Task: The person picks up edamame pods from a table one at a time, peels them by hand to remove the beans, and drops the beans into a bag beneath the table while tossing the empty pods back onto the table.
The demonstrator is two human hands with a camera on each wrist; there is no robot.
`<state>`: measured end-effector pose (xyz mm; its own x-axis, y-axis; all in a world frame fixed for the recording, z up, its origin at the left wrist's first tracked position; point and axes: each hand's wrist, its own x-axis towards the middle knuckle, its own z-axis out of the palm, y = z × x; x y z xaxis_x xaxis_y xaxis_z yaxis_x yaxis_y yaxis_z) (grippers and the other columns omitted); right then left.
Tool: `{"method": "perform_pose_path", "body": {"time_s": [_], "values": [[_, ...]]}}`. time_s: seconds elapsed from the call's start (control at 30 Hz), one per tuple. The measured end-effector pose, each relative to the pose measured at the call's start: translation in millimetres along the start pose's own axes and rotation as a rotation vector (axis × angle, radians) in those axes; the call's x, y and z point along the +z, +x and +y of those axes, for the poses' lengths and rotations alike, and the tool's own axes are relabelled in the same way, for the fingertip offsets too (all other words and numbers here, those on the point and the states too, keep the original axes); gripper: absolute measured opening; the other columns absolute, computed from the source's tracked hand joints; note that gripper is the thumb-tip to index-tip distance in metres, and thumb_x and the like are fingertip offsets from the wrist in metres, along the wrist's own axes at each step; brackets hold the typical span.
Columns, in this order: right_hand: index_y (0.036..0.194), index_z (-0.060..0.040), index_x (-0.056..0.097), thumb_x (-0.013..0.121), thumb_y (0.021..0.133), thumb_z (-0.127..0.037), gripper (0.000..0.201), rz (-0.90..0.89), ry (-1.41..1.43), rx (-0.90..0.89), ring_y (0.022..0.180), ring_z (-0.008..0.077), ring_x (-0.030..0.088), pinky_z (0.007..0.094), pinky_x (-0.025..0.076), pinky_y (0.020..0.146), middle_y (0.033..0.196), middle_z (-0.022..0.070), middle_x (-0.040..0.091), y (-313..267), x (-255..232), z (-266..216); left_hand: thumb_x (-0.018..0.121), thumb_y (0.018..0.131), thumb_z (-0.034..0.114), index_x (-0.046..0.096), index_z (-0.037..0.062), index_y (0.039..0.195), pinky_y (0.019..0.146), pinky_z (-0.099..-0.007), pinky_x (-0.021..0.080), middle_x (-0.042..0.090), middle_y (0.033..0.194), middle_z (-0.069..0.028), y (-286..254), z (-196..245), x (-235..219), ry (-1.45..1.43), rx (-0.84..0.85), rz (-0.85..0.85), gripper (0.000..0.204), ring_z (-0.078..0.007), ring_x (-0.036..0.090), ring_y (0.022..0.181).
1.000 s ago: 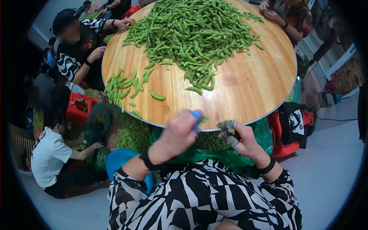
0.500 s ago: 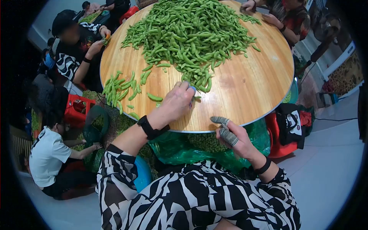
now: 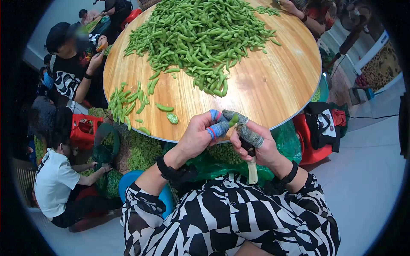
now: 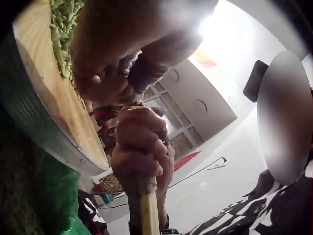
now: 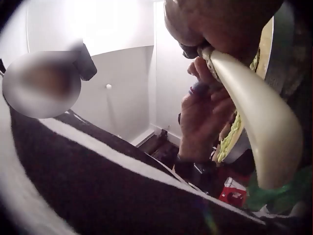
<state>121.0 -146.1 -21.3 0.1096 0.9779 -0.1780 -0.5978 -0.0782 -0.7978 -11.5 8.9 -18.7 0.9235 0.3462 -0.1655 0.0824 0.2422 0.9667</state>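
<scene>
A green soybean pod (image 3: pixel 233 120) is pinched between the thumb and forefinger of my left hand (image 3: pixel 194 138), both wrapped in blue cloth covers with red bands. My right hand (image 3: pixel 267 149), with grey knit finger covers, meets it at the table's near edge. Its fingers curl round a tool whose cream handle (image 3: pixel 253 172) points down toward my body. Seen from the right wrist, this handle (image 5: pixel 261 117) is smooth and curved; the working end is hidden by the fingers. In the left wrist view the right fist (image 4: pixel 139 142) grips the same handle (image 4: pixel 149 213).
A big heap of pods (image 3: pixel 192 38) covers the far part of the round wooden table (image 3: pixel 273 85). A smaller group (image 3: pixel 124 102) lies at the left edge, with a paler pod (image 3: pixel 172 118) nearby. Below are a green plastic sheet (image 3: pixel 290 141) and a blue basin (image 3: pixel 132 179). Other people work around.
My left hand reached out to the heap's near end, then came back to my right hand with a pod. A paler pod now shows on the table at left.
</scene>
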Motion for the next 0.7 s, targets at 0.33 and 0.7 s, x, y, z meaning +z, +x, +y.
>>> {"method": "perform_pose_path", "body": {"time_s": [0.33,0.7], "values": [[0.114,-0.0028,0.052,0.051,0.097,-0.022,0.026,-0.002,0.014,-0.102,0.055,0.0034,0.046,0.0155,0.036,0.042,0.078,0.0021,0.053,-3,-1,5,0.057,0.093,0.008,0.059,0.001,0.112,0.069,-0.0199,0.043,0.059,0.095,0.0025,-4,1,3,0.067,0.128,-0.015,0.021,-0.0039,0.05,0.081],[0.108,-0.0034,0.051,0.037,0.102,-0.032,0.033,-0.248,0.462,0.12,0.051,0.0055,0.04,0.0177,0.033,0.038,0.072,0.0023,0.044,0,-14,8,0.061,0.091,0.019,0.059,0.0044,0.102,0.048,-0.0224,0.034,0.055,0.076,0.0008,-2,-16,-2,-0.698,-0.186,-0.265,0.019,-0.0067,0.043,0.056]]}}
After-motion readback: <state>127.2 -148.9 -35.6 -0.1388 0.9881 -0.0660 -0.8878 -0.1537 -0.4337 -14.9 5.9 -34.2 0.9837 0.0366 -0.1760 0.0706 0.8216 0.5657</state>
